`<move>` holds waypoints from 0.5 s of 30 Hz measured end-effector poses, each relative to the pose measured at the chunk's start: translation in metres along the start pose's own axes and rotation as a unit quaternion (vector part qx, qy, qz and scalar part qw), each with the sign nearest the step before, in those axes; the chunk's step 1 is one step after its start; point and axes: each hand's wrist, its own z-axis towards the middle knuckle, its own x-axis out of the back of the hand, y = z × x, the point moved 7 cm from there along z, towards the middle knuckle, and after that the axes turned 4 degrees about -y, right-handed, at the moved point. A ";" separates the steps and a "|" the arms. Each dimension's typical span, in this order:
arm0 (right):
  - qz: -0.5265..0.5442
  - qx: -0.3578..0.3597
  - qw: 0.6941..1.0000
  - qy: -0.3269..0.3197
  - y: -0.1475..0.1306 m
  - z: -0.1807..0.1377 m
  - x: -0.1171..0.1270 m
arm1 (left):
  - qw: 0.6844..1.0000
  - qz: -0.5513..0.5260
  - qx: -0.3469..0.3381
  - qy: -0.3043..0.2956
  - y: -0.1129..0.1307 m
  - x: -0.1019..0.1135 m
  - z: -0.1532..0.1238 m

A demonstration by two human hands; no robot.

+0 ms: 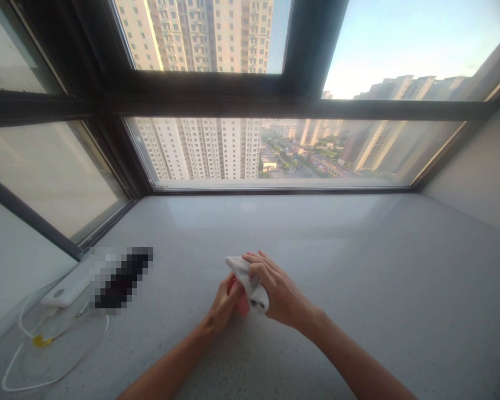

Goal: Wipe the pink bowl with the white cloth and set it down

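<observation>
My right hand (280, 289) is closed around a folded white cloth (248, 275) and presses it against a pink object (242, 304). Only part of that pink object shows below the cloth, so its kind is hidden. On its left side, my left hand (224, 303) grips the pink object with the fingers curled round it. Both hands are close together above the middle of the pale speckled windowsill (337, 266).
At the left lie a white power strip (69, 288), a looped white cable (54, 383) with a yellow tag (41, 340), and a dark pixelated item (123, 280). Dark window frames (233, 105) bound the sill at the back and left; a white wall (479, 161) stands at right.
</observation>
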 end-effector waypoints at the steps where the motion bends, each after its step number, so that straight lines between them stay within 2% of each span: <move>1: 0.006 0.006 1.000 0.009 0.002 0.001 -0.002 | 1.000 0.007 -0.003 0.000 0.004 -0.002 0.000; 4: 0.057 0.003 0.996 0.072 0.012 0.001 -0.012 | 1.000 -0.005 -0.015 0.004 0.008 -0.005 -0.002; 7: 0.143 -0.080 0.972 0.169 0.031 -0.003 -0.019 | 0.998 -0.055 -0.011 -0.007 0.004 -0.004 -0.003; 9: 0.158 -0.114 0.960 0.200 0.035 -0.006 -0.021 | 0.997 -0.077 -0.014 -0.010 0.001 -0.003 -0.003; 11: 0.105 -0.076 0.972 0.194 0.024 -0.007 -0.019 | 0.997 -0.068 -0.030 0.003 -0.002 0.000 -0.004; 13: 0.020 0.016 0.985 0.170 0.004 -0.007 -0.015 | 0.998 -0.047 -0.044 0.018 -0.004 0.002 -0.004; 15: -0.033 0.099 0.984 0.143 -0.011 -0.009 -0.015 | 0.998 -0.038 -0.045 0.021 -0.007 0.001 -0.004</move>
